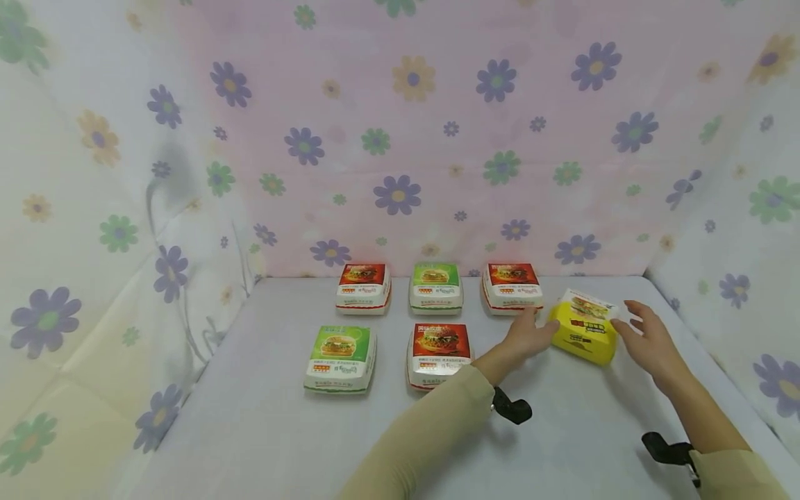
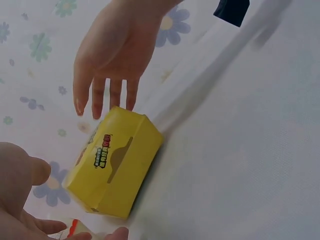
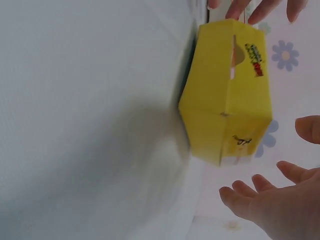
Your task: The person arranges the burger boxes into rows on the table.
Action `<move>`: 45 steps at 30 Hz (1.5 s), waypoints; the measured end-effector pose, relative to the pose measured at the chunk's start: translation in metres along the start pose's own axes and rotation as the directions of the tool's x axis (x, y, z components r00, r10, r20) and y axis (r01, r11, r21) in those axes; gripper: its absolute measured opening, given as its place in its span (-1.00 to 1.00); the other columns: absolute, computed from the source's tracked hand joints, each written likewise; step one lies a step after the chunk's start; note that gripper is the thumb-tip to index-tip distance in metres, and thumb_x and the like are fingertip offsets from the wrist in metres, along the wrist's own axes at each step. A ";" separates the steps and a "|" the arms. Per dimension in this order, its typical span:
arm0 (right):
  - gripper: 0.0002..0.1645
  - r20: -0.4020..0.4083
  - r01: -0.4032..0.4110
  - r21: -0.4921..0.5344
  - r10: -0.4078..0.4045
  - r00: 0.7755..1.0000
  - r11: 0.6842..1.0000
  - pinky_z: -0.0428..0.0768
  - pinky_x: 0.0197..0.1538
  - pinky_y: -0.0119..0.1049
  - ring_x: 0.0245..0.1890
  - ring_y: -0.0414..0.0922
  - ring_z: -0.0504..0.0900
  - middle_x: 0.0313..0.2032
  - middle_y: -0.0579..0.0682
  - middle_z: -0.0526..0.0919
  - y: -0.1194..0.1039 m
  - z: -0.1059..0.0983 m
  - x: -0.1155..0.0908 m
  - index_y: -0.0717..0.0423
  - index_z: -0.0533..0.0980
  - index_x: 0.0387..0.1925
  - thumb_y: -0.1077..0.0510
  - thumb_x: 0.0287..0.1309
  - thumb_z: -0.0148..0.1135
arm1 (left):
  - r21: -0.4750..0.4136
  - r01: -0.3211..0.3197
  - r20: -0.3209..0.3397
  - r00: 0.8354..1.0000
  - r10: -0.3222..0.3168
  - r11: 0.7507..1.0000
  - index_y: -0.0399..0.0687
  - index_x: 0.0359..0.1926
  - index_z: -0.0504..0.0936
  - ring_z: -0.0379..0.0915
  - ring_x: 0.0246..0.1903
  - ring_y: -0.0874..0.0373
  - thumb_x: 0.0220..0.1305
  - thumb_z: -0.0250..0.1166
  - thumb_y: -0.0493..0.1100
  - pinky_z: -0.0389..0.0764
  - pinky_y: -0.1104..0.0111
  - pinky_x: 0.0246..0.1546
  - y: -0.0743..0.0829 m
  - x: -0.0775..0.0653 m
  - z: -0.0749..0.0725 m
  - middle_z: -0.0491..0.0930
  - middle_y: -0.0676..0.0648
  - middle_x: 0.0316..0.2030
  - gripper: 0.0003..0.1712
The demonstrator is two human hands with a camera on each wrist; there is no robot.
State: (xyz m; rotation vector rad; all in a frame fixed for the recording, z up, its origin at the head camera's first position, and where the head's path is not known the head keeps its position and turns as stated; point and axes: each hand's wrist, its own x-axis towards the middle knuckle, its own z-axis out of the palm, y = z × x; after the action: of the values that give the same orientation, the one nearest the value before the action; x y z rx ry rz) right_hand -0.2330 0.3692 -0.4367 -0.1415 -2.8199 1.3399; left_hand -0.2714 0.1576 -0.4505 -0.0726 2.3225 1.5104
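A yellow burger box [image 1: 581,333] with a burger picture on its lid sits askew on the right part of the table. My left hand [image 1: 525,337] is at its left side, thumb close to the box and fingers overlapping the front of a red-topped burger box [image 1: 512,285] behind. On the other side, my right hand [image 1: 650,344] has its fingers spread, with a gap from the box in the right wrist view. Both hands have loosely extended fingers. The left wrist view shows the yellow box [image 2: 117,160] between the two hands.
To the left stand a red-topped box [image 1: 362,288] and a green-topped box [image 1: 435,286] in the back row. Nearer are a green-topped box [image 1: 340,357] and a red-topped box [image 1: 439,347], partly behind my left forearm. Flowered cloth [image 1: 437,167] surrounds the white table [image 1: 269,417].
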 end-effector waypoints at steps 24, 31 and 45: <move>-0.01 0.189 -0.146 0.139 0.118 0.975 0.980 -0.02 0.39 0.50 0.50 0.51 -0.20 0.51 0.55 -0.32 0.027 -0.003 0.038 0.39 -0.32 0.57 -0.26 0.58 -0.29 | -0.042 0.064 0.003 0.998 -0.064 0.997 0.09 0.50 0.32 0.33 0.38 0.05 0.38 0.28 0.27 0.39 0.05 0.37 -0.007 0.006 0.019 0.43 0.00 0.38 -0.20; -0.03 0.225 -0.156 0.148 0.121 0.967 0.977 -0.01 0.41 0.47 0.50 0.47 -0.14 0.51 0.55 -0.21 0.031 -0.001 0.038 0.44 -0.24 0.56 -0.26 0.59 -0.31 | 0.014 0.081 -0.005 0.997 -0.081 0.997 0.06 0.37 0.43 0.41 0.28 0.08 0.40 0.27 0.26 0.44 0.06 0.32 -0.010 0.010 0.026 0.49 0.02 0.30 -0.33; -0.01 0.207 -0.141 0.002 0.138 0.969 0.990 0.24 0.30 0.48 0.37 0.48 0.06 0.42 0.59 0.00 0.030 -0.001 0.022 0.50 -0.06 0.49 -0.31 0.56 -0.29 | 0.037 0.065 -0.011 0.998 -0.065 0.997 0.04 0.35 0.47 0.45 0.15 0.13 0.47 0.19 0.22 0.47 0.10 0.29 -0.010 0.016 0.020 0.53 -0.01 0.24 -0.40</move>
State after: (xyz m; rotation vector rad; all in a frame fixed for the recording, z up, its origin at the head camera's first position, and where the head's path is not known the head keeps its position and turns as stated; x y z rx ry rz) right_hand -0.2529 0.3907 -0.4594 -0.2172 -3.0192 1.4869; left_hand -0.2781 0.1740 -0.4716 -0.1453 2.3322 1.4379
